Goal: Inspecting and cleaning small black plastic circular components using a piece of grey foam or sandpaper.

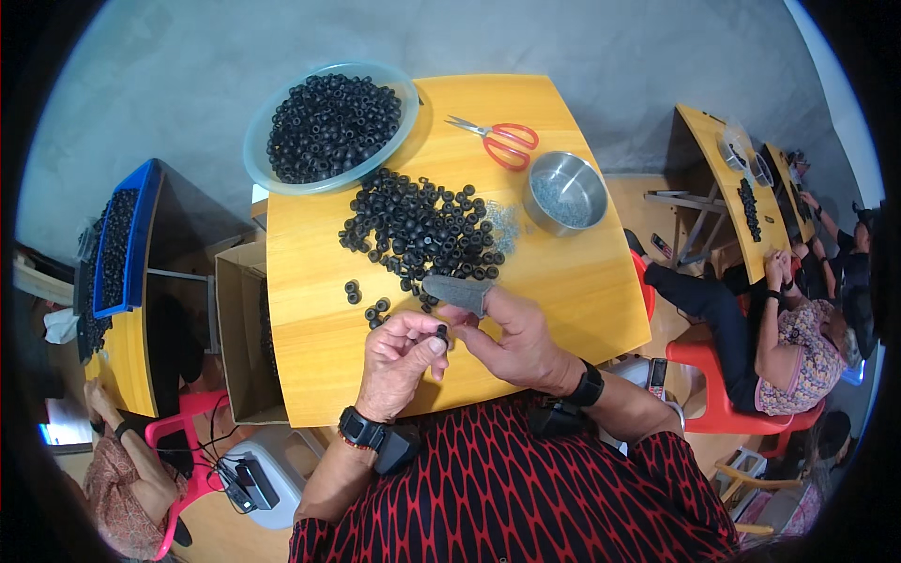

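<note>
One black part (442, 331) is pinched in the left hand (396, 364) over the near edge of the tabletop (582, 300); the right hand (514, 340) curls beside it, grip unclear. A heaped bowl (257, 148) overhangs the far left corner.

black piece (442, 331) partly hidden by left hand (399, 361), bits (561, 203) in metal bowl (595, 190) too small to identify

Head cam, L one of a fisheye pair, looks steeply down & fwd from above wearer's patterned top (526, 479). L hand (394, 361) & R hand (516, 342) mid-pic, fairly close; yellow table (582, 291) beyond, grey wall (497, 38) up top. V. wide FOV: L side table (133, 371) & R side table (770, 230) nr edges, lines bent, dark rim.
</note>
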Demonstrator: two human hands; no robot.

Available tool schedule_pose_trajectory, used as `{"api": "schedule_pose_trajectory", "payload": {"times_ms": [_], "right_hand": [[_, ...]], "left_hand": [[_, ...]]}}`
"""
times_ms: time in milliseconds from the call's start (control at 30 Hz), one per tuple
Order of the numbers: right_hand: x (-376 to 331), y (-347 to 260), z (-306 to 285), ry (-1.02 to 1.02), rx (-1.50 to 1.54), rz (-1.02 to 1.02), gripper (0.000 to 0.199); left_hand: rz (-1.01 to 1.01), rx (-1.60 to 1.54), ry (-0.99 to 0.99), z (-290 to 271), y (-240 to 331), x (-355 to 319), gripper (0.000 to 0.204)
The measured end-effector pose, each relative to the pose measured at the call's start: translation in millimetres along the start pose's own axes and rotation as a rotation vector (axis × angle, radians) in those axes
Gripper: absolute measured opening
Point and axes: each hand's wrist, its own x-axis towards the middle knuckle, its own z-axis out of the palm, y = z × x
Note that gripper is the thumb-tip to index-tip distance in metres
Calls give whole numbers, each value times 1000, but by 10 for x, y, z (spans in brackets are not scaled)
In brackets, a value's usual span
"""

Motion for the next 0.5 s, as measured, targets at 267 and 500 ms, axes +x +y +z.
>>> {"api": "schedule_pose_trajectory", "payload": {"times_ms": [267, 500], "right_hand": [[106, 11, -37, -116, -206, -319, 32], [176, -27, -92, -61, -171, -253, 22]], "left_hand": [[-91, -178, -108, -86, 26, 40, 17], [-8, -126, -31, -41, 96, 74, 21]]}}
